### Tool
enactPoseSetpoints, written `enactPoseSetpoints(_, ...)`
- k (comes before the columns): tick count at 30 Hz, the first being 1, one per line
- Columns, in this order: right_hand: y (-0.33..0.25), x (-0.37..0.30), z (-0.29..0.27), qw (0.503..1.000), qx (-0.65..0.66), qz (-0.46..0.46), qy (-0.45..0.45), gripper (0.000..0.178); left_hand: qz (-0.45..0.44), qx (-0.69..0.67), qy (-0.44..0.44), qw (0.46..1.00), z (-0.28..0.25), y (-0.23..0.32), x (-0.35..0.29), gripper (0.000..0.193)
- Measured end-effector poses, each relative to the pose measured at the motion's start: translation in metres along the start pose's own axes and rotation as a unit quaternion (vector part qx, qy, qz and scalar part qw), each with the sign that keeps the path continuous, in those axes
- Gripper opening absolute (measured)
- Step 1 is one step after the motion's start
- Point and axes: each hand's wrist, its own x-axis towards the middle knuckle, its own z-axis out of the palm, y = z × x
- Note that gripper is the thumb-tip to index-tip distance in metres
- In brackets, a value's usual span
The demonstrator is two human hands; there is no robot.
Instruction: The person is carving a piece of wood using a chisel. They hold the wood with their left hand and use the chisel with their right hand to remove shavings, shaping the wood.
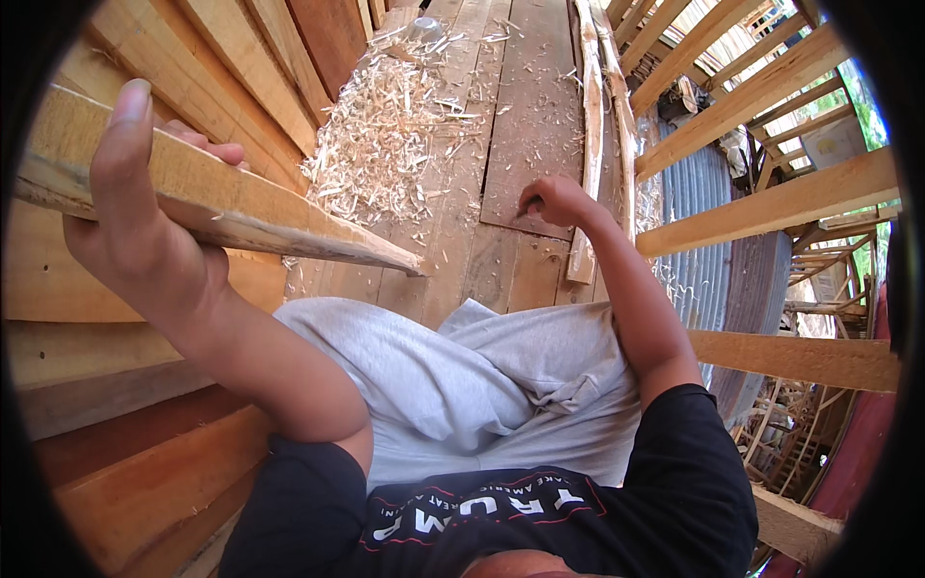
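Note:
A long wooden plank (279,214) slants in from the left edge, and its tapered end reaches over the floorboards in front of my knees. My left hand (149,217) is wrapped around its upper part, thumb on the near face and fingertips showing over the far edge. Low over the floor, right of the middle, my right hand (561,202) has its fingers curled in. A small dark spot shows at those fingers, but whether it is a held object or shadow is unclear. Beside that hand lie narrow, rough-edged wood strips (591,125).
Pale wood shavings (381,144) are heaped on the plank floor (462,226), with a small greyish cup-like object (425,29) at their far end. Boards (241,72) line the left side. A slatted wooden railing (771,207) runs along the right, with corrugated metal sheet (708,207) beyond it.

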Motion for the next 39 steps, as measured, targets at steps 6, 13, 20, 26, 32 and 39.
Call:
enactPoseSetpoints(6, -0.003, 0.012, -0.017, 0.987, 0.014, 0.017, 0.158, 0.018, -0.001, -0.012, -0.003, 1.000, 0.000, 0.004, -0.001, 0.024)
enactPoseSetpoints(13, -0.020, 0.017, -0.011, 0.960, -0.176, 0.028, 0.218, 0.013, -0.003, -0.008, -0.013, 1.000, 0.000, 0.007, -0.003, 0.023)
enactPoseSetpoints(20, -0.041, 0.009, -0.026, 0.991, -0.117, -0.021, 0.066, 0.015, 0.023, -0.015, -0.039, 0.999, 0.000, 0.004, -0.002, 0.023)
enactPoseSetpoints(26, -0.042, 0.015, -0.027, 0.947, -0.151, 0.059, 0.276, 0.016, 0.033, -0.011, -0.045, 0.998, 0.002, 0.001, -0.003, 0.022)
enactPoseSetpoints(32, -0.038, 0.012, 0.012, 0.994, 0.037, -0.058, -0.081, 0.019, 0.033, -0.006, -0.028, 0.999, 0.003, 0.004, -0.003, 0.021)
enactPoseSetpoints(39, -0.027, 0.028, 0.007, 0.978, 0.039, 0.040, 0.199, 0.021, 0.025, -0.013, -0.027, 0.999, 0.001, 0.007, -0.004, 0.021)
